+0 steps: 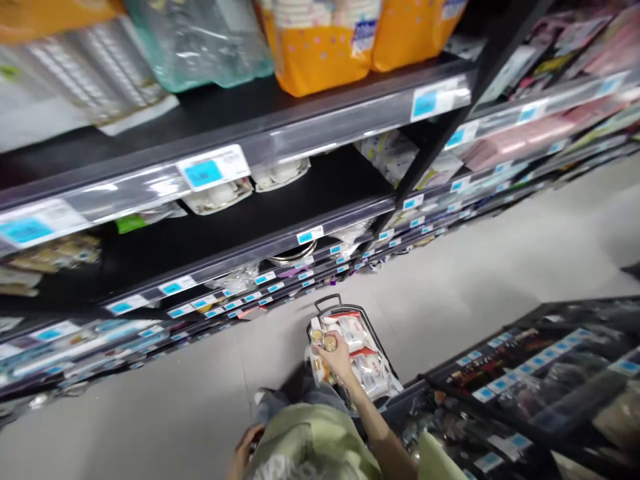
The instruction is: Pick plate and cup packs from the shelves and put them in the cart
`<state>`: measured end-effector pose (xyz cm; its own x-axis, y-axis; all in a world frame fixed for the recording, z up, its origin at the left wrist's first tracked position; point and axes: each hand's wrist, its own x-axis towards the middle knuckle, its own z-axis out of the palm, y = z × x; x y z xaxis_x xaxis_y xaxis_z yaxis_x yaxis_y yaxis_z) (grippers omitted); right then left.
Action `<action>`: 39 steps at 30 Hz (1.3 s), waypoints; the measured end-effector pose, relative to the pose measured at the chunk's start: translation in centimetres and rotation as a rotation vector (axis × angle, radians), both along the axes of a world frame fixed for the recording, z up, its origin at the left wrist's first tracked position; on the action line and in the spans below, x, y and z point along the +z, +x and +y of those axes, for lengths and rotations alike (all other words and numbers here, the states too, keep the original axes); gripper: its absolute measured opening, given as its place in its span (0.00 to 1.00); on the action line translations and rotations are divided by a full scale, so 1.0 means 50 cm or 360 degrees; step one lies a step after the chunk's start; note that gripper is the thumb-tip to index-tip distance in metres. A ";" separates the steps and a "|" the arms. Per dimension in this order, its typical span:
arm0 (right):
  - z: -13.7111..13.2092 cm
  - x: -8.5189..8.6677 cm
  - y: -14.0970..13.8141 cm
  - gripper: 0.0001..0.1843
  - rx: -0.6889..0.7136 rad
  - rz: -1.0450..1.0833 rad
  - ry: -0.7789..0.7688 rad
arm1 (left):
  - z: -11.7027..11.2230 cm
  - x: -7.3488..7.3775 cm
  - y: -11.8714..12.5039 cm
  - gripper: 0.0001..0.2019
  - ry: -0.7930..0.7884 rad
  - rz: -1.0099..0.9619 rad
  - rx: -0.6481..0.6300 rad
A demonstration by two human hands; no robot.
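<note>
Right hand [339, 357] grips one packet [320, 367], two round pieces [330, 343]; one basket [381, 353] beneath.

Right hand [337, 357] at a floor basket [381, 348] in a shop aisle
Its grip closes on a small round container [330, 343] over the packed basket; black shelves [280, 220] rise beyond the grip, left hand [244, 450] low behind it.

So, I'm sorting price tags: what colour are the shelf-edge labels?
The shelf-edge labels are bright blue with white, clearest in the head view.
</note>
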<state>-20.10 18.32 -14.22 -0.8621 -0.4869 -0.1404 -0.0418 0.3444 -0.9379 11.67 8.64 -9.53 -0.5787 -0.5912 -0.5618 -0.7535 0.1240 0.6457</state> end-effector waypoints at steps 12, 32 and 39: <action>-0.087 0.148 0.169 0.33 0.0464 -0.0850 -0.0241 | -0.083 0.049 -0.086 0.48 -0.0113 0.1034 -0.0171; -0.117 0.210 0.262 0.28 0.0618 -0.1194 -0.0026 | -0.097 0.068 -0.042 0.35 0.0478 0.1326 0.0250; -0.120 0.272 0.278 0.25 0.0618 -0.1326 -0.0050 | -0.095 0.101 -0.046 0.38 0.0717 0.1455 0.0290</action>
